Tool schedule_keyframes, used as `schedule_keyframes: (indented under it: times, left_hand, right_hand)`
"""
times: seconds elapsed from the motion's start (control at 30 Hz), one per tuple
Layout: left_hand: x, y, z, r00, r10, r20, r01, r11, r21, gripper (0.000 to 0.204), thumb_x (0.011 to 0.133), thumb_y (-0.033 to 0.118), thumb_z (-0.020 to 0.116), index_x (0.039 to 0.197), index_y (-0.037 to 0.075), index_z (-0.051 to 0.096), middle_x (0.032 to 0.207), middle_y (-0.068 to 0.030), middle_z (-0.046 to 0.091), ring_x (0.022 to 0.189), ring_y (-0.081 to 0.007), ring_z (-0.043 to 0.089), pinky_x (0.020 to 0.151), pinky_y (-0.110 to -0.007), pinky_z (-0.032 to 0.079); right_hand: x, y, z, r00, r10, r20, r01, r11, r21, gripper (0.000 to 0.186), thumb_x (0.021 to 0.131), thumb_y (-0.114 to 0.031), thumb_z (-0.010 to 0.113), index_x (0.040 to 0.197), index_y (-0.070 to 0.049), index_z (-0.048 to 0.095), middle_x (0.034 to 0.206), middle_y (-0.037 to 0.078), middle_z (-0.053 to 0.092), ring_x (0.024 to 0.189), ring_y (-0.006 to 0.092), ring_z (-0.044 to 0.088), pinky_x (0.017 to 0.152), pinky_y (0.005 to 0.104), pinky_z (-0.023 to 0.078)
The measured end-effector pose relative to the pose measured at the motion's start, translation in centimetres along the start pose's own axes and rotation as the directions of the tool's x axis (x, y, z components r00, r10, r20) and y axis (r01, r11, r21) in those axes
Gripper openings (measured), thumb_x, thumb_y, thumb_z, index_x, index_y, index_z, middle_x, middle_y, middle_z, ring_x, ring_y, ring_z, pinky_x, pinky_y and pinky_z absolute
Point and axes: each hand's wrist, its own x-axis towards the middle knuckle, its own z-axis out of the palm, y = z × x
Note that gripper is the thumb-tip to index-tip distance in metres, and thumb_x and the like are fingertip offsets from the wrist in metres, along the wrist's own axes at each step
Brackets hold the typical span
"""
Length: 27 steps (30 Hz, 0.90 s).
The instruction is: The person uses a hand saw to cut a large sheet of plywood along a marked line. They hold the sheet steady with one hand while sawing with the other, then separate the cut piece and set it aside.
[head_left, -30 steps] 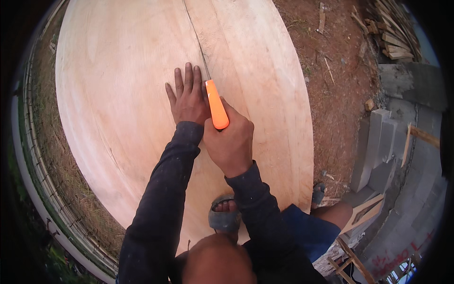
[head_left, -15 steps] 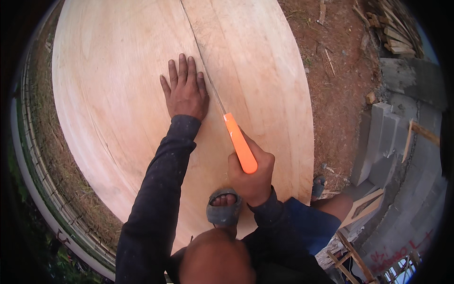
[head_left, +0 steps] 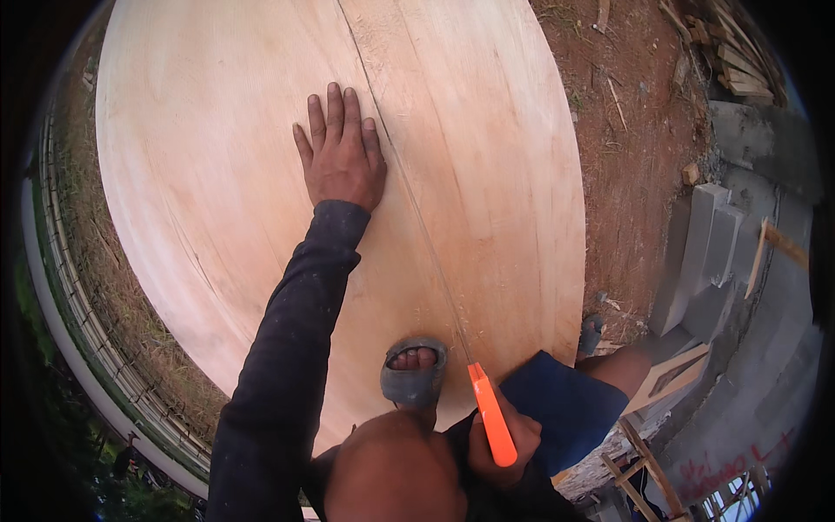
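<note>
A broad sheet of pale plywood [head_left: 217, 130] lies beneath my hands. My left hand [head_left: 345, 165] rests flat on it, fingers spread, just left of a thin dark line running lengthwise. My right hand [head_left: 513, 444] is wrapped round the orange handle of a handsaw [head_left: 492, 418], low in the view and close to my body. Its narrow blade appears edge-on along that line; where blade ends and line begins I cannot tell. My foot in a grey sandal [head_left: 413, 374] stands on the sheet, left of the saw.
Reddish soil with wood scraps borders the sheet on the right. Beyond it are grey concrete blocks [head_left: 691, 252], stacked timber offcuts [head_left: 739, 70] and a wooden frame [head_left: 668, 376]. Dry grass [head_left: 113, 287] runs along the left. My other sandal [head_left: 591, 334] shows beside the sheet's right edge.
My right hand has drawn the saw back toward my body, down and slightly right along the line. My left hand stays flat in nearly the same place.
</note>
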Motion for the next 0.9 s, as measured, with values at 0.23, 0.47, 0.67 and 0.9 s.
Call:
schedule_keyframes:
  times: [0.23,0.47,0.67,0.9]
  left_hand:
    - [0.9,0.4,0.9,0.993,0.105,-0.053,-0.104,0.994,0.024,0.053,0.107,0.037,0.033,0.154,0.014,0.038,0.163,-0.0050,0.031,0.153,-0.0275,0.018,0.123,-0.053,0.010]
    - [0.4,-0.5,0.0,0.998,0.034,-0.047,-0.033,0.999,0.024,0.051,0.107,0.036,0.034,0.153,0.013,0.039,0.162,-0.0048,0.031,0.153,-0.0269,0.019,0.124,-0.051,0.010]
    - [0.2,0.0,0.2,0.999,0.009,-0.052,-0.010,1.000,-0.014,0.052,0.107,0.035,0.035,0.153,0.012,0.039,0.162,-0.0050,0.032,0.153,-0.0270,0.019,0.124,-0.051,0.010]
    - [0.8,0.3,0.7,0.993,0.093,-0.078,-0.091,0.996,0.024,0.051,0.107,0.034,0.034,0.152,0.013,0.040,0.161,-0.0044,0.034,0.152,-0.0272,0.021,0.123,-0.052,0.012]
  right_hand:
    - [20.8,-0.7,9.9,0.986,-0.054,-0.160,0.095,0.960,0.262,0.040,0.081,0.003,0.059,0.120,0.009,0.064,0.067,0.016,0.055,0.059,0.0107,0.056,0.057,0.0296,0.047]
    - [5.1,2.5,4.6,0.979,-0.169,-0.109,0.187,0.966,0.181,0.060,0.075,0.006,0.064,0.134,0.012,0.054,0.083,0.020,0.071,0.068,0.0229,0.074,0.064,0.0288,0.058]
    - [1.8,1.9,2.3,0.998,-0.056,-0.031,0.060,0.986,0.155,0.054,0.076,0.009,0.060,0.130,0.013,0.056,0.096,0.022,0.073,0.075,0.0240,0.075,0.067,0.0283,0.059]
    - [20.6,0.0,9.4,0.995,-0.005,-0.096,0.030,0.966,0.256,0.050,0.080,0.001,0.064,0.129,0.009,0.059,0.076,0.022,0.066,0.061,0.0307,0.067,0.062,0.0328,0.053]
